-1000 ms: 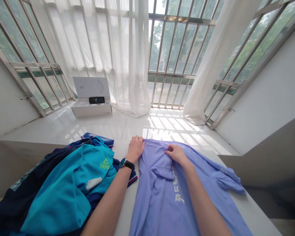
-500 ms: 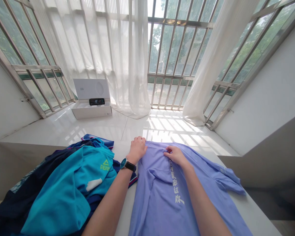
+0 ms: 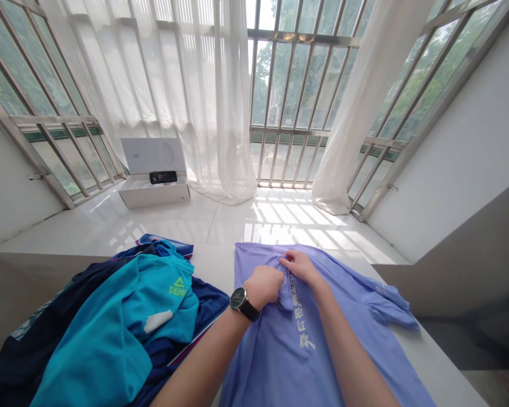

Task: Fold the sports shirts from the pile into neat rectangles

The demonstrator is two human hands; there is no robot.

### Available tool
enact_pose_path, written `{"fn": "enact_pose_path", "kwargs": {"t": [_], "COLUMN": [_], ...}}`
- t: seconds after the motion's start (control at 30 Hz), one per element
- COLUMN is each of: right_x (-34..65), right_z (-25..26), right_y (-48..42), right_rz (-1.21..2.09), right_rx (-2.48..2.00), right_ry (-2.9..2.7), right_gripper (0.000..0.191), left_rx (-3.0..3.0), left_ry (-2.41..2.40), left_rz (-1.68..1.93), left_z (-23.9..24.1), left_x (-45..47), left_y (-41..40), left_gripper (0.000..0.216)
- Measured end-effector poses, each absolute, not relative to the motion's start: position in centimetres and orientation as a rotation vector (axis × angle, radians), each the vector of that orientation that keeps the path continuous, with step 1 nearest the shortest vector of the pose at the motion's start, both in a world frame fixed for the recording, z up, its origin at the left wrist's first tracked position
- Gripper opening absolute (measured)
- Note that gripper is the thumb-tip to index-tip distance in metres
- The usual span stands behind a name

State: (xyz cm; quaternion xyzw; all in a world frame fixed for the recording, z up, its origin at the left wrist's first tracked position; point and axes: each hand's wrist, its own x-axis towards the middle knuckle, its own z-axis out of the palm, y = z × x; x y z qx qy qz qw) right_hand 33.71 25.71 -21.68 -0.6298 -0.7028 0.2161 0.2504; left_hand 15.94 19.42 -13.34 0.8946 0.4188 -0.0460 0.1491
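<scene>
A lavender T-shirt (image 3: pixel 348 316) lies on the white surface in front of me, with a column of white lettering (image 3: pixel 304 325) down its middle. Its left side is folded inward. My left hand (image 3: pixel 268 284), with a black-strapped watch on the wrist, is closed on the folded part near the lettering. Just beside it, my right hand (image 3: pixel 300 265) pinches the fabric near the top of the lettering. One sleeve (image 3: pixel 392 305) stretches out to the right.
A pile of clothes lies on the left, topped by a turquoise shirt (image 3: pixel 106 328). Farther back, an open white box (image 3: pixel 155 195) with a black device (image 3: pixel 163 177) in it stands on the sunlit ledge (image 3: pixel 220 226). Sheer curtains (image 3: pixel 220 113) hang before barred windows.
My left hand has moved from the shirt's upper left edge inward and nearer to me, closing on the folded fabric. My right hand keeps its pinch. The view has shifted slightly.
</scene>
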Motion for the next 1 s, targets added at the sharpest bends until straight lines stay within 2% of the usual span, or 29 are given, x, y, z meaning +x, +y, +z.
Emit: {"fn": "enact_pose_path", "kwargs": {"t": [0.1, 0.23, 0.4, 0.53, 0.63, 1.0], "right_x": [33.7, 33.8, 34.0, 33.9, 33.6, 33.5], "right_z": [-21.6, -21.5, -21.4, -21.2, -21.2, -20.8], "right_y": [25.8, 26.0, 26.0, 25.8, 25.6, 25.6], "right_rz": [0.57, 0.54, 0.53, 0.531, 0.522, 0.459], "right_rx": [-1.701, -1.703, -1.713, -1.718, -1.729, -1.78], "right_ry": [-1.917, -1.919, -1.927, -1.955, -1.975, -1.958], "right_gripper": [0.021, 0.021, 0.021, 0.022, 0.023, 0.012], "left_rx": [2.599, 2.615, 2.51, 2.478, 2.386, 2.341], "left_ry": [1.172, 1.149, 0.987, 1.521, 1.772, 1.853], "left_rz": [-0.141, 0.022, 0.066, 0.205, 0.265, 0.391], "left_z": [-13.3, -13.3, -13.8, -15.0, -16.4, -18.7], "left_x": [15.6, 15.4, 15.1, 12.7, 10.3, 8.2], "left_y": [19.6, 19.8, 21.1, 23.5, 25.1, 26.7], "left_gripper": [0.025, 0.029, 0.026, 0.019, 0.025, 0.017]}}
